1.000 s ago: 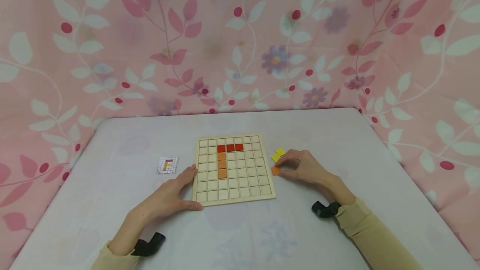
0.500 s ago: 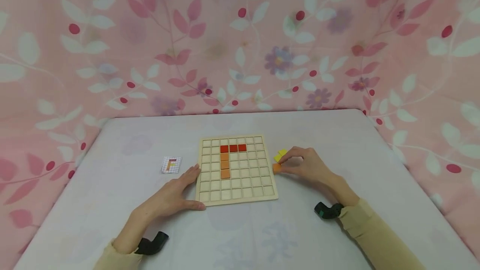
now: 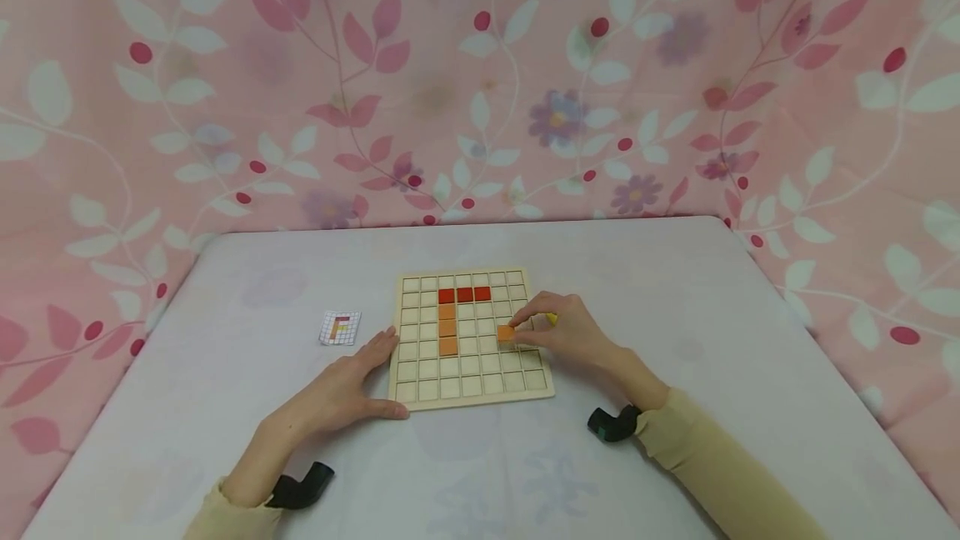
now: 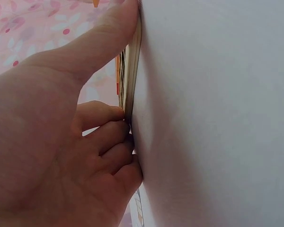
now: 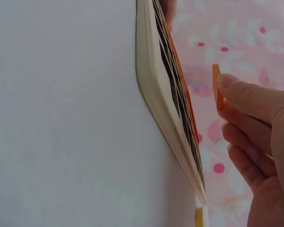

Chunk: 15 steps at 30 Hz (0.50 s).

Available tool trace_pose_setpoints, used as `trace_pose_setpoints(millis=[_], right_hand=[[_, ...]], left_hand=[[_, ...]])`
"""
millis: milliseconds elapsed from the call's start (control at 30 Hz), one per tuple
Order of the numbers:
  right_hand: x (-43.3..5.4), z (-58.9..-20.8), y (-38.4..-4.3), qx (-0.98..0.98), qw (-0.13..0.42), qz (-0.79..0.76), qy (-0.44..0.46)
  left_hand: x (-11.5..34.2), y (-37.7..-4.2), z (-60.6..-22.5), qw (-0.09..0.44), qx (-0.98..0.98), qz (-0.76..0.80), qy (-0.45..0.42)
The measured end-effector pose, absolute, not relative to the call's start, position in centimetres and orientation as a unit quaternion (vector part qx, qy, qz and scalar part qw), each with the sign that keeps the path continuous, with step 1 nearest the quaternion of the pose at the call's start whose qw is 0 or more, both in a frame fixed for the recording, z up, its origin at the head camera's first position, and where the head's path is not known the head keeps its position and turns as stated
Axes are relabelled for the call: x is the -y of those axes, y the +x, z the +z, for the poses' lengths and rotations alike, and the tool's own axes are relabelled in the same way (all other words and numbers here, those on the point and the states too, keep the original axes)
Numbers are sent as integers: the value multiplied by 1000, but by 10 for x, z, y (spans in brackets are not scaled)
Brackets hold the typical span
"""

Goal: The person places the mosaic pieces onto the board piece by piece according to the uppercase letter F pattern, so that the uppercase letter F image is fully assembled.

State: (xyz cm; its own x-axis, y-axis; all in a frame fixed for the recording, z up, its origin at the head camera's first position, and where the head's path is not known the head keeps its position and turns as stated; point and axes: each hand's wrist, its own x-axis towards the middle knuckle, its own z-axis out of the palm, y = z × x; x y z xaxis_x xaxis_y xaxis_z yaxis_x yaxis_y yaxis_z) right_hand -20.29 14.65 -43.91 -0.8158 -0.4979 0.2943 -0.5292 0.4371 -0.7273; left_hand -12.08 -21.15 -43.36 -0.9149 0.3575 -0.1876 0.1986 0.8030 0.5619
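A square wooden grid board (image 3: pixel 491 383) lies on the table. Along its left edge my left hand (image 3: pixel 341 394) rests with fingers and thumb spread, the thumb at the near corner. A row of red square tiles (image 3: pixel 465 295) sits in the upper cells, and orange tiles (image 3: pixel 447 328) run down from its left end. Between thumb and fingertips my right hand (image 3: pixel 573 332) pinches another orange tile (image 3: pixel 506 332), over the board's right half. In the right wrist view this pinched tile (image 5: pixel 216 87) is raised above the board's surface. Behind that hand a yellow tile (image 3: pixel 552 319) partly shows.
To the left of the board lies a small card (image 3: pixel 340 327) printed with a coloured grid pattern. A white cloth (image 3: pixel 450 490) covers the table. Behind it hangs a pink floral curtain (image 3: pixel 480 107).
My right hand has carried the orange tile left from beside the yellow tiles to over the board. My left hand stays at the board's edge.
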Motion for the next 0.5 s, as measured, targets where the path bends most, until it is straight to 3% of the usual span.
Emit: trace_pose_setpoints(millis=[500], right_hand=[[-82,-437,-193,834,16,409,370]], left_hand=[[210,-121,-432,147,-939,277,145]])
